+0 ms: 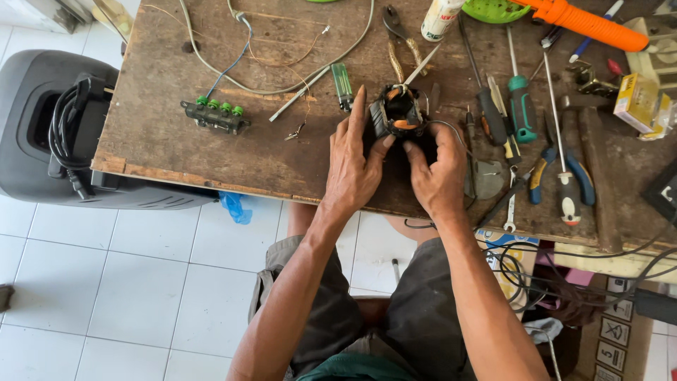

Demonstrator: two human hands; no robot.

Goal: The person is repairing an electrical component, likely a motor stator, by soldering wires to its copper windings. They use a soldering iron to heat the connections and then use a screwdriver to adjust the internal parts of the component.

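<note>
Just right of the frame's centre, the small black motor part [397, 113] with copper windings is gripped above the wooden counter [162, 134] by the left hand [356, 166] and right hand [438, 176], fingers clenched on both sides; it is best steadied evenly, thumbs kept off the thin wires.

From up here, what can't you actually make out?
Head view only:
- Underside of the black motor part: covered by the left hand and right hand.
- Orange tool: cut off by the top edge.
- Green switch block: details too small.
</note>
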